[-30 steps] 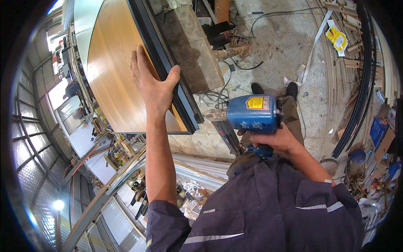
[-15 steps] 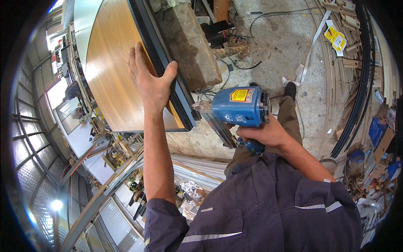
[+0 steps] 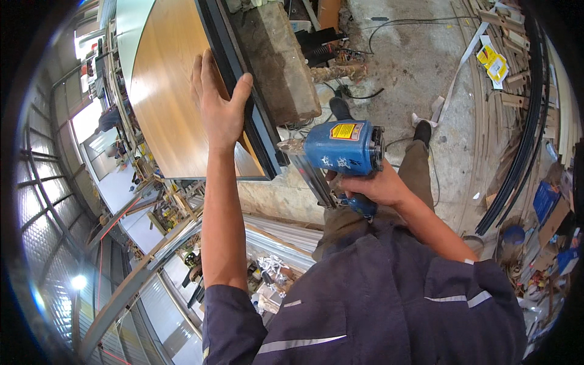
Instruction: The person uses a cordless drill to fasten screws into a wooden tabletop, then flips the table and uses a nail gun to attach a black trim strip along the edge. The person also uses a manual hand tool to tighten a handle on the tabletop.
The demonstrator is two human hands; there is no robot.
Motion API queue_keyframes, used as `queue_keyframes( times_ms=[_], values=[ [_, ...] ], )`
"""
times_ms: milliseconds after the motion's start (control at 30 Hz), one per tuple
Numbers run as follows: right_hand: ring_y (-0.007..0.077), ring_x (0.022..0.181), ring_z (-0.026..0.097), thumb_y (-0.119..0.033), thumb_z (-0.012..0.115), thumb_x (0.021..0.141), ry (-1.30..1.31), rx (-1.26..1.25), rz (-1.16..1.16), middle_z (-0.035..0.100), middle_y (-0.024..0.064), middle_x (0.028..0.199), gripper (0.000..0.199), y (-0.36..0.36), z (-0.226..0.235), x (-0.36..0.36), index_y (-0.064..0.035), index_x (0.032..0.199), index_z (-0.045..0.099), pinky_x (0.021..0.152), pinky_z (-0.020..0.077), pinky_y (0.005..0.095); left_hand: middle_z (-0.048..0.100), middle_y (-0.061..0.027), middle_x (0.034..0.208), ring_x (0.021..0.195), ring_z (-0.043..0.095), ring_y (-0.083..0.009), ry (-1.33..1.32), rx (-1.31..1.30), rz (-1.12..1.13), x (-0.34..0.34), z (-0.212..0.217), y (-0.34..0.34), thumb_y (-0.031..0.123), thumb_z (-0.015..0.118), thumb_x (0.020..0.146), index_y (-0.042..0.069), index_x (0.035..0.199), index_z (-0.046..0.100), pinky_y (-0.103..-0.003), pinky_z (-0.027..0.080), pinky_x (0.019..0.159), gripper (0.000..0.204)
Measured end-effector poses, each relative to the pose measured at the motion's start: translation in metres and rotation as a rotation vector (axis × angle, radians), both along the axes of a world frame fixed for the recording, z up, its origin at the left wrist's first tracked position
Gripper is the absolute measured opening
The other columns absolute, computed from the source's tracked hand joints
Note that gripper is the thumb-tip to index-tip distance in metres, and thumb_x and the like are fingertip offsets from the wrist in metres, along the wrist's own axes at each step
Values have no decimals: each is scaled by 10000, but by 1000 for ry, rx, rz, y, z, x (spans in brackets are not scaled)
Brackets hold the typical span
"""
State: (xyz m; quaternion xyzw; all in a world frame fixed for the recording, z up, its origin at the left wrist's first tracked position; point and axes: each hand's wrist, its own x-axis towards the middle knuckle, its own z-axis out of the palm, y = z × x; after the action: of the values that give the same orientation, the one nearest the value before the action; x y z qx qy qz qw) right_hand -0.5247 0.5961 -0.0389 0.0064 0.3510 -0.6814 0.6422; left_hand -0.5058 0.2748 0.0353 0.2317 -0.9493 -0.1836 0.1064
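Observation:
A wood-grain panel (image 3: 167, 91) with a pale green area beyond its curved edge stands at the upper left. A black and grey frame strip (image 3: 254, 131) runs along its right side. My left hand (image 3: 220, 115) lies against it, fingers stretched over the panel face and thumb spread onto the strip. My right hand (image 3: 380, 185) is closed round the handle of a blue nail gun (image 3: 344, 149) with a yellow label. The gun points left, and its nose meets or nearly meets the strip close to the lower corner; contact is hard to tell. Its magazine slants down below the nose.
Beside the frame stands a worn, dusty block (image 3: 277, 67). Dark cables (image 3: 368, 94) and a pale strip (image 3: 453, 79) lie on the concrete floor. Wood lengths and long black strips (image 3: 517, 152) line the right. Metal profiles (image 3: 283, 240) lie below the panel.
The view has shifted slightly, with my arms and the panel a little higher in it. My left foot now shows beyond the nail gun. Both hands keep their places.

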Motion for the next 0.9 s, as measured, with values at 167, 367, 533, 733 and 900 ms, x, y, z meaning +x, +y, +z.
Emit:
queue_keyframes(
  times_ms=[167, 367, 533, 733, 900],
  values=[
    [154, 767, 690, -70, 832, 791, -38, 225, -33, 723, 60, 940, 434, 46, -57, 15, -3, 1184, 659, 699, 577, 323, 353, -253, 1586, 1476, 298, -408, -21, -58, 18, -2, 1, 2, 458, 651, 947, 38, 1533, 407, -471, 240, 1207, 762],
    [141, 775, 672, -155, 814, 820, 481, 729, -280, 731, 44, 944, 314, 195, -212, -1, -4, 1072, 703, 741, 552, 331, 364, -246, 1578, 1474, 304, -403, -18, -143, -15, -3, 0, -2, 435, 660, 947, 40, 1531, 409, -464, 236, 1211, 749],
    [165, 699, 638, -173, 807, 826, 254, 1157, -661, 696, 44, 891, 245, 384, -305, -19, -23, 995, 712, 657, 525, 327, 367, -241, 1577, 1480, 297, -397, -49, -162, 8, -8, 7, 14, 439, 702, 913, 58, 1537, 411, -462, 231, 1217, 787],
    [200, 733, 610, -140, 766, 870, -158, 1034, -1262, 635, 45, 839, 142, 524, -282, 39, -58, 931, 667, 690, 521, 343, 355, -238, 1593, 1482, 303, -406, -44, -219, 7, 0, 2, 8, 485, 747, 865, 68, 1541, 410, -473, 234, 1219, 862],
    [159, 688, 589, -192, 778, 884, -45, 1142, -1284, 650, 39, 770, 186, 480, -248, 102, -61, 987, 696, 665, 468, 329, 308, -200, 1633, 1514, 245, -399, -61, -209, 45, 31, 14, 37, 459, 718, 894, 72, 1570, 366, -497, 207, 1230, 855]
  ],
)
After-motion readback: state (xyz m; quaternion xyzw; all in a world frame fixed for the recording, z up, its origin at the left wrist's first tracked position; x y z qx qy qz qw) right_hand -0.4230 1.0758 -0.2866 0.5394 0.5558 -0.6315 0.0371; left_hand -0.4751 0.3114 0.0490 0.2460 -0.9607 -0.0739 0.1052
